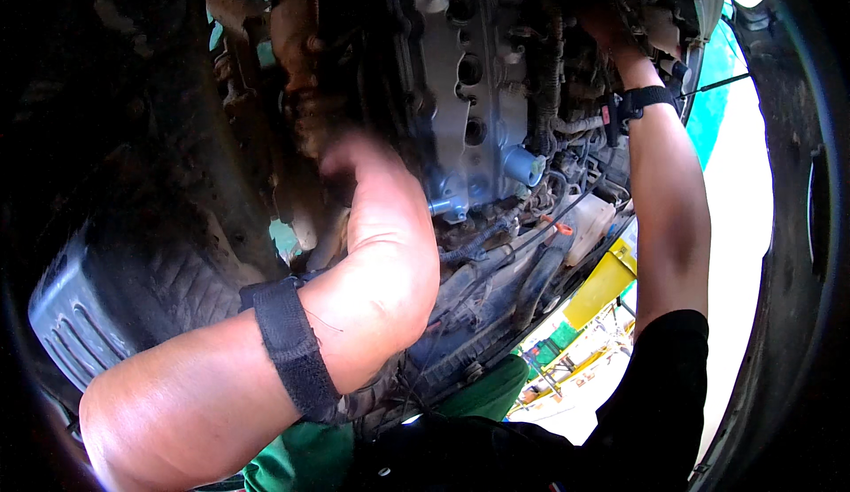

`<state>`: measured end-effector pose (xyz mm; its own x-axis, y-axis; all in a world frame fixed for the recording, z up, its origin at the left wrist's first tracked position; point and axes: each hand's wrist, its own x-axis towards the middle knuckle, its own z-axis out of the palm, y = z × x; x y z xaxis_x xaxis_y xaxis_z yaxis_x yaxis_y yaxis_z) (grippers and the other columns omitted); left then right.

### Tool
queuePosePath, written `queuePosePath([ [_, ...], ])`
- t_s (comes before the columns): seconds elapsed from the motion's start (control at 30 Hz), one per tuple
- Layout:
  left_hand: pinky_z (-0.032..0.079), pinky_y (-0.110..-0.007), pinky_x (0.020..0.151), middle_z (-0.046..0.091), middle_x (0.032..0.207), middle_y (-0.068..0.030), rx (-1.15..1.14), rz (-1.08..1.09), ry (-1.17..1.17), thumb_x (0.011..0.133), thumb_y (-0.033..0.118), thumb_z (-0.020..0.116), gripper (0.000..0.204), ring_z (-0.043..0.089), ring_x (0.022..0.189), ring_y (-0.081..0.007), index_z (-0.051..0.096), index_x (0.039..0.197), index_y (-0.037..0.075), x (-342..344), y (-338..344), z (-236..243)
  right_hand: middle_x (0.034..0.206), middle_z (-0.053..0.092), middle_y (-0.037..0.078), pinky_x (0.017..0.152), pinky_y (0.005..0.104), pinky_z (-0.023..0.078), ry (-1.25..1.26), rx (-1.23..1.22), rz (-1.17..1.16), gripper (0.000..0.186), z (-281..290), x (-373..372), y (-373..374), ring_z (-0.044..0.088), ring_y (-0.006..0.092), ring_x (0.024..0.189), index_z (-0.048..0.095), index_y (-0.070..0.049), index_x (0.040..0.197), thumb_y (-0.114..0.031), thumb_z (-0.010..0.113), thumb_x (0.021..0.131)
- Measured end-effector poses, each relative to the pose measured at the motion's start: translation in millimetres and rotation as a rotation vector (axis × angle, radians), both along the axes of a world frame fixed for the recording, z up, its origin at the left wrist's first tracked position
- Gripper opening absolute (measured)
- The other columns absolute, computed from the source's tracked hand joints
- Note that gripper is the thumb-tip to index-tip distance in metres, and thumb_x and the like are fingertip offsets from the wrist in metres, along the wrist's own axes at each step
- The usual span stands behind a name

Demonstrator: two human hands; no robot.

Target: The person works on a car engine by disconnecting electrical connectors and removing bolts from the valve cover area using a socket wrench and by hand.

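Around the grey engine [445,129], left hand [365,166] crooks leftward, right hand [613,35] reaches forward (can't tell either grip).

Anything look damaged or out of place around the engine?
The round wells in the grey engine cover look open, with no caps visible, perhaps because parts were removed. I see no clear spill or breakage, but deep shadow hides much around the left hand.
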<state>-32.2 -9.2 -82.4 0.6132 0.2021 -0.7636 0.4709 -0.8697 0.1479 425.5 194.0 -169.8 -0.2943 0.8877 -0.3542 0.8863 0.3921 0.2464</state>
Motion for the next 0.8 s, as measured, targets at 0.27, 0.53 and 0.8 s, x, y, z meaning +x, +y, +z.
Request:
queuePosePath([
  [0.27,0.045,-0.051,0.083,0.064,0.118,-0.0130,0.132,0.036,-0.024,0.081,0.019,0.066,0.044,0.058,0.106,-0.0319,0.066,0.124,0.008,-1,-1,4,0.138,0.056,0.019,0.106,0.0422,0.042,0.107,-0.148,-0.092,0.045,24,-20,16,0.052,0.0377,0.127,0.056,-0.009,0.135,-0.036,0.055,0.100],
  [0.53,0.043,-0.047,0.081,0.065,0.112,-0.0121,0.195,0.038,-0.013,0.087,0.016,0.055,0.034,0.058,0.102,-0.0292,0.070,0.117,0.008,-1,-7,-5,0.138,0.056,0.019,0.107,0.0422,0.042,0.039,-0.215,-0.116,0.045,22,-41,36,0.051,0.0378,0.128,0.056,-0.009,0.136,-0.036,0.056,0.100],
  [0.8,0.041,-0.048,0.083,0.065,0.115,-0.0106,0.146,0.059,0.009,0.086,0.015,0.057,0.035,0.057,0.105,-0.0281,0.069,0.118,0.009,2,-6,-3,0.139,0.055,0.019,0.107,0.0422,0.041,0.030,0.011,-0.020,0.046,1,14,-2,0.051,0.0379,0.128,0.055,-0.008,0.137,-0.036,0.056,0.100],
])
